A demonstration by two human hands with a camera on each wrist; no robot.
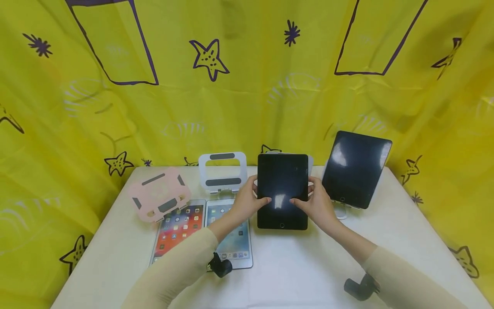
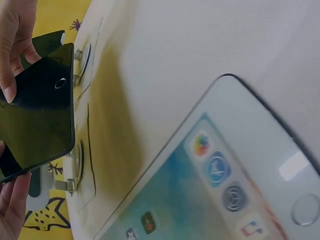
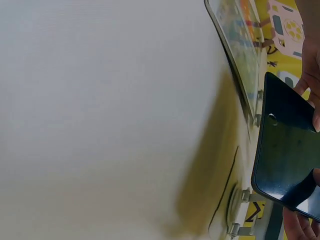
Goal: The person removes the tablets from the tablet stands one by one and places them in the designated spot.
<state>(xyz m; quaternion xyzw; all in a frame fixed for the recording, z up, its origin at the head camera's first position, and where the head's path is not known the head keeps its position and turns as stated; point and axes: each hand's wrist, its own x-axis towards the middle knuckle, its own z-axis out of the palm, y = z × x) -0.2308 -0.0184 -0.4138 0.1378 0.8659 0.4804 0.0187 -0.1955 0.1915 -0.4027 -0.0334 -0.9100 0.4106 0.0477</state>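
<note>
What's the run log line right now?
left hand: grips black tablet | right hand: grips it too | other black tablet: on stand

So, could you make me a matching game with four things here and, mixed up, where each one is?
1. Pink stand
2. Blue-screen tablet
3. Middle black tablet
4. Rightmost black tablet

A. Held by left grip and right grip
B. Farthest left, bearing no tablet
C. Propped on a stand, untouched
D. Flat on the table

Pairs: 1-B, 2-D, 3-A, 4-C
</note>
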